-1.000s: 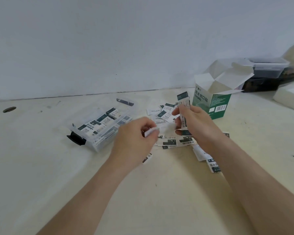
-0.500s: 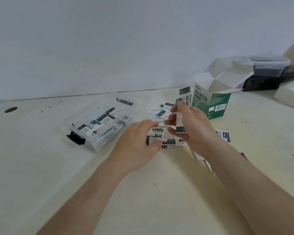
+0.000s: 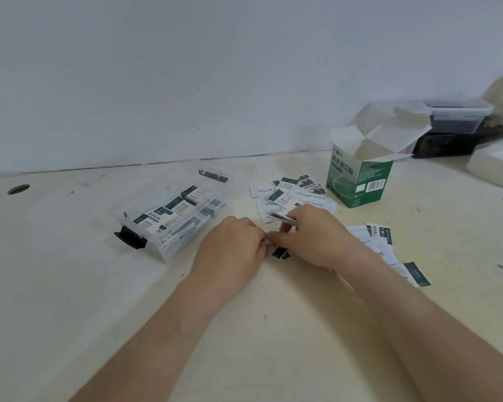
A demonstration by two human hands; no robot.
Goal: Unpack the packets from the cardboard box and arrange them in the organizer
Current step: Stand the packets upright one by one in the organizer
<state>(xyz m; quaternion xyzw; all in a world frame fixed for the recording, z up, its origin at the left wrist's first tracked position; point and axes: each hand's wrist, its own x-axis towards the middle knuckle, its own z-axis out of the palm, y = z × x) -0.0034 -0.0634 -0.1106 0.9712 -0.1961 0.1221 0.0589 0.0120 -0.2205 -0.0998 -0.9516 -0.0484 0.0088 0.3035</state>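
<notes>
Cream tabletop (image 3: 70, 285), mid-frame: right hand (image 3: 311, 239) palm-down, pinching a thin stack of packets (image 3: 280, 217); left hand (image 3: 233, 248) touching it, fingers curled, hold unclear.

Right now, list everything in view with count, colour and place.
organizer: one, clear, black latches, left of centre
packets in organizer: several, white and green, inside it
loose packets: many, white and green, behind and right of hands
held packets: small stack, white and green, right hand
cardboard box: one, green and white, open, back right
lidded container: one, clear, far right by wall
white block: one, white, right edge
table: one, cream
left hand: one, at a packet, grip unclear
right hand: one, grips held packets
</notes>
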